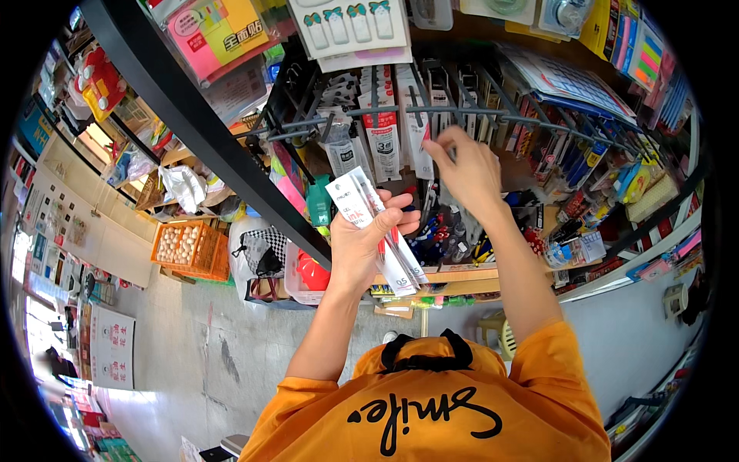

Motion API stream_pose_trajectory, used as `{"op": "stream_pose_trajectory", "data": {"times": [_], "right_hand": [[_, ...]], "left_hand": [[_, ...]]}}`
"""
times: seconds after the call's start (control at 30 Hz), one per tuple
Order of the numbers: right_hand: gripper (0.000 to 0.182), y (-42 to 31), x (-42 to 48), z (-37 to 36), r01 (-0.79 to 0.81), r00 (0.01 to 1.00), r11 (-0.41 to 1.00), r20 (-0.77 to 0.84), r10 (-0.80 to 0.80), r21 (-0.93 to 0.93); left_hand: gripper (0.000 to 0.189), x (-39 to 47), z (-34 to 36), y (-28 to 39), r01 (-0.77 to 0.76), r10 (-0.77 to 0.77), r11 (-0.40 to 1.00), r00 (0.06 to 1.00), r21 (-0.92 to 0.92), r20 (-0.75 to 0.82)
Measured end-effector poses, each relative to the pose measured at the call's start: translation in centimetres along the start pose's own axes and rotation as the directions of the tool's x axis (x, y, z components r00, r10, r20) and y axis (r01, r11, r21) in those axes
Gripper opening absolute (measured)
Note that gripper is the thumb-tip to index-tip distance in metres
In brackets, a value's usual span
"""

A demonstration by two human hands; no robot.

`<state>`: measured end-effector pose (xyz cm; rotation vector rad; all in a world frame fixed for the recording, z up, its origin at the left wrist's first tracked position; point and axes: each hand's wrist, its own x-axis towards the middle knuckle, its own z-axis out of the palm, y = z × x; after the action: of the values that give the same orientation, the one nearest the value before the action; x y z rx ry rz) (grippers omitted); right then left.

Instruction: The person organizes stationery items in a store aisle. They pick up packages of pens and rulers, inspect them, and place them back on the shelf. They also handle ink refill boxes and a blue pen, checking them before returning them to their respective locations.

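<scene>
My left hand (369,234) holds several slim white-and-red packs of gel pen refills (353,203), fanned a little apart, low in front of the rack. My right hand (466,167) is raised at the hanging packs, with thumb and forefinger at the edge of a white refill pack (417,136) on a metal hook; whether they grip it is unclear. Left of that pack hangs a red-and-white pack (385,144), and beside it a clear-and-white pack (342,147). The grey wire rack (508,117) carries the hooks across the front.
Loose pens (444,234) lie on the wooden shelf (462,276) under the hooks. A black metal post (219,138) slants past on the left. An orange crate of eggs (187,248) and a clear bin with a red thing (312,271) stand lower left. More packaged stationery hangs at right.
</scene>
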<state>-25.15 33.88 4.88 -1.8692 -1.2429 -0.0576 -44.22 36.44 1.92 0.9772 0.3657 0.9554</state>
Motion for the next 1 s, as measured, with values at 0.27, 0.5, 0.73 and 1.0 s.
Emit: {"op": "stream_pose_trajectory", "data": {"times": [0.27, 0.5, 0.73, 1.0], "right_hand": [[0.026, -1.0, -9.3, -0.5, -0.115, 0.932, 0.854, 0.353, -0.085, 0.508], [0.024, -0.7, -10.2, -0.2, -0.016, 0.955, 0.892, 0.270, -0.120, 0.451], [0.019, -2.2, -6.9, -2.0, 0.152, 0.973, 0.862, 0.082, -0.217, 0.483], [0.022, -2.5, -5.9, -1.4, 0.100, 0.973, 0.831, 0.122, -0.197, 0.548]], "left_hand": [[0.027, 0.1, 1.1, -1.0, 0.028, -0.028, 1.000, 1.000, -0.008, -0.008], [0.036, 0.1, 2.3, -0.8, 0.046, -0.054, 0.995, 0.995, 0.092, 0.088], [0.032, -0.7, 2.1, 0.7, -0.128, 0.131, 0.977, 0.991, 0.172, -0.005], [0.028, -0.6, 1.7, 0.4, -0.162, 0.180, 0.956, 0.982, 0.245, -0.050]]}}
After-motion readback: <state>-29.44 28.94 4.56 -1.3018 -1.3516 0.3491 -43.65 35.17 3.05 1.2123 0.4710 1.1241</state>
